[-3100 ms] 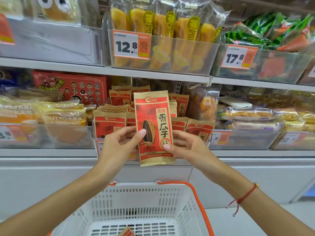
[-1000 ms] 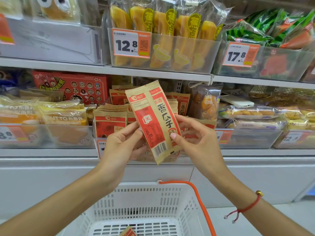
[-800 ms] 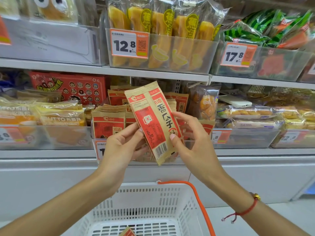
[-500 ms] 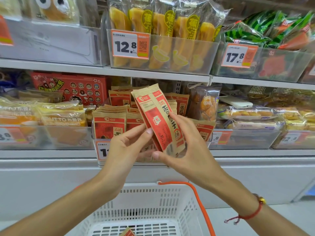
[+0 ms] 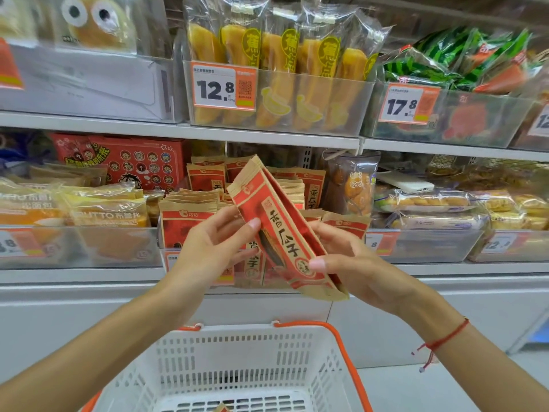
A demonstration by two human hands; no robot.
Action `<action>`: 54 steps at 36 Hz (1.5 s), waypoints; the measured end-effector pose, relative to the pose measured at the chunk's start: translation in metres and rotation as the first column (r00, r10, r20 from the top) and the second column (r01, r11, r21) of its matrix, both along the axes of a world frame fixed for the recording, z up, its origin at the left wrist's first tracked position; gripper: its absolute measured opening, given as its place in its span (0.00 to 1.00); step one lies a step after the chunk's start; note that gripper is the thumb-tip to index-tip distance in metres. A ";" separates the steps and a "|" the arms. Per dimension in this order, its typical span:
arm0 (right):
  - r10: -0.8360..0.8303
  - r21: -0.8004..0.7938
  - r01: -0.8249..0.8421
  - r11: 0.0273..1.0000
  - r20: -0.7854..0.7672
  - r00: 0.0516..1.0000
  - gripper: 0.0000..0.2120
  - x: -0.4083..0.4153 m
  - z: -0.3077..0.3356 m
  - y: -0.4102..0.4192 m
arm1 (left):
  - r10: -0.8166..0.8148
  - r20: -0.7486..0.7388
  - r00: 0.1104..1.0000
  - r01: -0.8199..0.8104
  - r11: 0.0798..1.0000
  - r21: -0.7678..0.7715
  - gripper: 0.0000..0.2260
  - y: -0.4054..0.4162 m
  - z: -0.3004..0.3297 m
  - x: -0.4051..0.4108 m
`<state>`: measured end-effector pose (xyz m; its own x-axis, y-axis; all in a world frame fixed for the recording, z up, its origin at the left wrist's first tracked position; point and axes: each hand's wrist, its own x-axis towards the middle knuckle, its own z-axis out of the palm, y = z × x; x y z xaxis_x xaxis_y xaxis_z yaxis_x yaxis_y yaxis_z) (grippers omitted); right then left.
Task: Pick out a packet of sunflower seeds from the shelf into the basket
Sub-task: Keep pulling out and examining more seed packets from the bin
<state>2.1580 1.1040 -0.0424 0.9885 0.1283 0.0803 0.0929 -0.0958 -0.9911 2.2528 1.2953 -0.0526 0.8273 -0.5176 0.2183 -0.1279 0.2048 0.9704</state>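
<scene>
- Your white basket (image 5: 246, 361) with its orange handle (image 5: 341, 343) sits below your hands, its mouth open upward; a corner of something red and tan shows at its bottom edge, too little to identify.
- On the middle shelf (image 5: 89, 275), a clear bin (image 5: 166, 257) holds more upright red-and-tan seed packets (image 5: 184, 221); bread packs (image 5: 110, 215) fill the bin to its left.
- The upper shelf carries a bin of yellow banana-shaped cakes (image 5: 276, 84) with a 12.8 price tag (image 5: 224, 87).
- The packet of sunflower seeds (image 5: 282, 233) is off the shelf, tilted in the air in front of the bin and above the basket's far rim.
- Your left hand (image 5: 214, 248) touches the packet's left edge with extended fingers.
- Your right hand (image 5: 353, 263) curls round its lower right side, thumb on the front.
</scene>
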 end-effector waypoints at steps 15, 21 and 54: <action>-0.257 -0.384 0.498 0.778 0.528 0.809 0.16 0.003 0.061 -0.034 | 0.099 0.253 0.962 -0.069 0.990 -0.122 0.15 -0.043 0.061 0.014; -0.264 -0.449 0.627 0.637 0.637 0.724 0.14 0.029 0.078 -0.077 | 0.004 0.426 0.905 -0.075 0.986 0.150 0.09 -0.067 0.082 0.052; -0.129 -0.564 0.732 0.382 0.751 0.647 0.07 0.096 0.068 -0.115 | -0.063 0.562 0.825 -0.245 0.856 0.455 0.05 -0.114 0.067 0.114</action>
